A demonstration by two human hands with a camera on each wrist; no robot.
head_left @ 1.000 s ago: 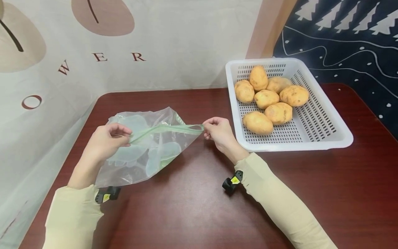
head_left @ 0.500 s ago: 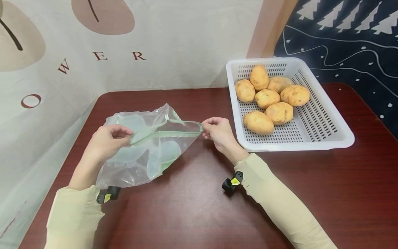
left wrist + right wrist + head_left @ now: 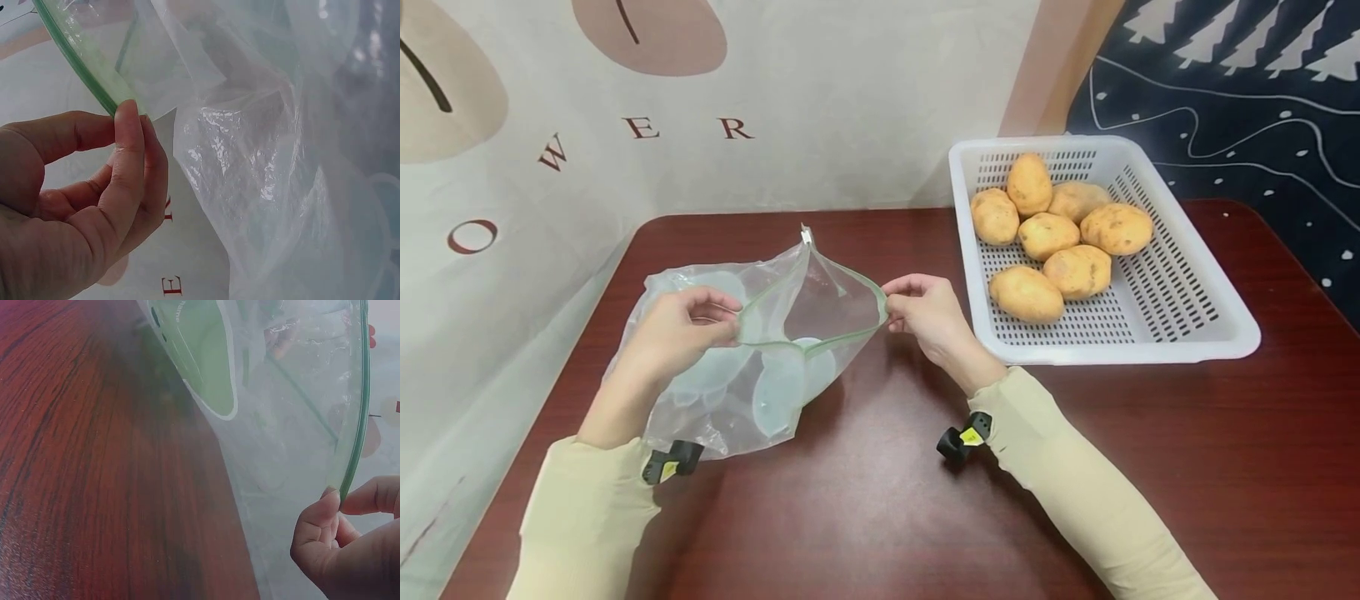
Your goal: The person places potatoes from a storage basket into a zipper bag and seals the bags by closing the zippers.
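Observation:
A clear plastic zip bag (image 3: 730, 392) with a green zip strip and pale printed shapes is held above the table between both hands, its mouth spread wide. My left hand (image 3: 688, 329) pinches the left end of the green rim between thumb and fingers; the left wrist view shows the same pinch on the bag's edge (image 3: 81, 69). At the opposite end, my right hand (image 3: 928, 321) pinches the rim, and in the right wrist view thumb and finger meet on the green strip (image 3: 359, 425). Through the mouth the see-through inner wall shows.
A white slotted plastic basket (image 3: 1206, 350) holding several potatoes (image 3: 1026, 294) stands on the right of the dark red wooden table (image 3: 865, 517), close beyond my right hand. A printed cloth (image 3: 850, 108) hangs behind the table, with a dark tree-patterned cloth (image 3: 1240, 125) at right.
The bag's mouth has spread from a narrow slit to a wide opening, its far rim rising. My left hand has shifted slightly right; my right hand stays nearly in place.

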